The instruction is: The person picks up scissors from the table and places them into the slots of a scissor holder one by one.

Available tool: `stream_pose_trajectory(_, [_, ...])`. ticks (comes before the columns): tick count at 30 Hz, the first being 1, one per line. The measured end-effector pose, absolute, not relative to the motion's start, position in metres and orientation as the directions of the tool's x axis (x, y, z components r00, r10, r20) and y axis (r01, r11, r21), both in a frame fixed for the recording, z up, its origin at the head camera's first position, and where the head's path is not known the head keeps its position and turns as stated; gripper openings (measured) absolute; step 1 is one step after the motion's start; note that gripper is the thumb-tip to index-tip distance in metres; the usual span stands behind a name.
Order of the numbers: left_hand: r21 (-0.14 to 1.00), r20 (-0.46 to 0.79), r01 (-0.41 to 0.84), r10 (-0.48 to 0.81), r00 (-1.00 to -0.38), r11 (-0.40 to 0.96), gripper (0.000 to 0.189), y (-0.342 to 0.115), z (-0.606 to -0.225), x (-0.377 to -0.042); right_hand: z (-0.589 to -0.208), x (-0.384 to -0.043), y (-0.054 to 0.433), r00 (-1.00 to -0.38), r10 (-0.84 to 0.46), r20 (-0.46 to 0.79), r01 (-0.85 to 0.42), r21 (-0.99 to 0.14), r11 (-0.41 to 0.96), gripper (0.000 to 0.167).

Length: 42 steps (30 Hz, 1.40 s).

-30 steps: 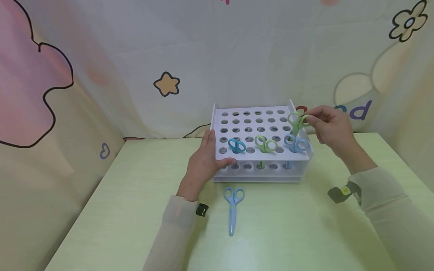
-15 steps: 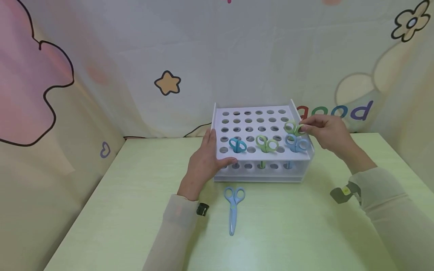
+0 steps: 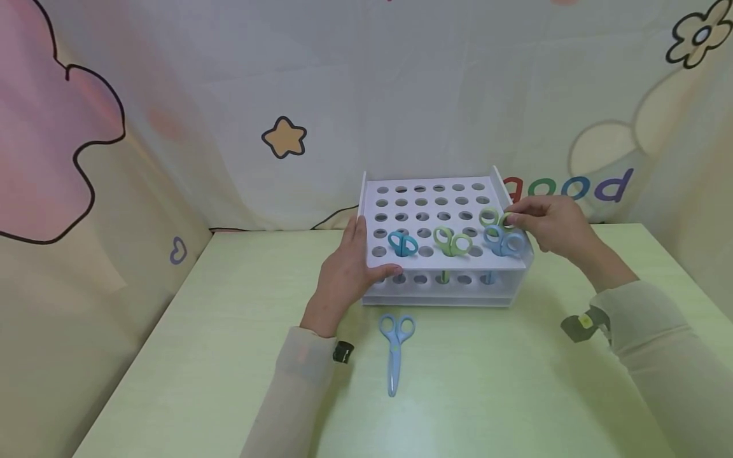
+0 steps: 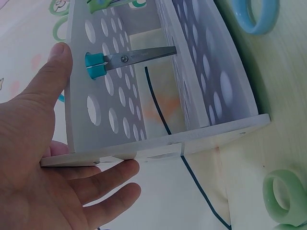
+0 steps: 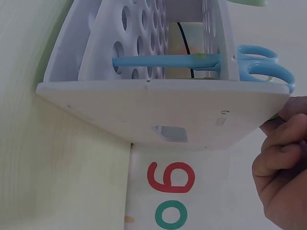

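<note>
My left hand (image 3: 343, 280) steadies a white rack (image 3: 441, 263), its fingers along the left side panel and its thumb at the front edge. With finger and thumb, my right hand (image 3: 552, 226) pinches a handle loop of green scissors (image 3: 498, 220), which sit low over the rack's right end, blades hidden. Just in front of them stand light blue scissors (image 3: 504, 244); the right wrist view shows their covered blades (image 5: 201, 61) running down through the rack. More green scissors (image 3: 449, 245) and teal scissors (image 3: 403, 245) hang in the front row.
Light blue scissors (image 3: 394, 348) lie on the table (image 3: 487, 381) before the rack. A green ring-shaped handle (image 4: 296, 191) shows on the table in the left wrist view. Behind the rack hangs a printed curtain (image 3: 240, 172); a dark cord (image 3: 335, 216) runs along its foot.
The right hand has lowered the green scissors into the rack behind the light blue pair, until only the handles show. The left hand stays at the rack's left side.
</note>
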<state>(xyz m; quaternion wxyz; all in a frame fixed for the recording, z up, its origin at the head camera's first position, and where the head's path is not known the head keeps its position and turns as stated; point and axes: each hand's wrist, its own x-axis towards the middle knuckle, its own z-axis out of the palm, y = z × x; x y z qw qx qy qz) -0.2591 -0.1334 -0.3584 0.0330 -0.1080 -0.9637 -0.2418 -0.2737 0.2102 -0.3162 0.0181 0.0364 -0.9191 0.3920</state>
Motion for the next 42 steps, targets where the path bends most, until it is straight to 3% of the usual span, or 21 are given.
stream_pose_trajectory(11, [0.469,0.104,0.215,0.188,-0.977,0.857,0.121,-0.132,-0.357,-0.259,-0.314,-0.273,0.211,-0.997,-0.074,0.004,-0.054,-0.712,0.700,0.036])
stream_pose_trajectory(24, [0.459,0.099,0.209,0.184,-0.978,0.863,0.121,-0.131,-0.356,-0.260,-0.303,-0.263,0.216,-0.994,-0.022,0.111,-0.099,-0.754,0.649,0.032])
stream_pose_trajectory(42, [0.461,0.121,0.228,0.194,-0.974,0.858,0.121,-0.133,-0.359,-0.260,-0.293,-0.232,0.210,-0.967,-0.022,0.255,-0.223,-0.797,0.561,0.039])
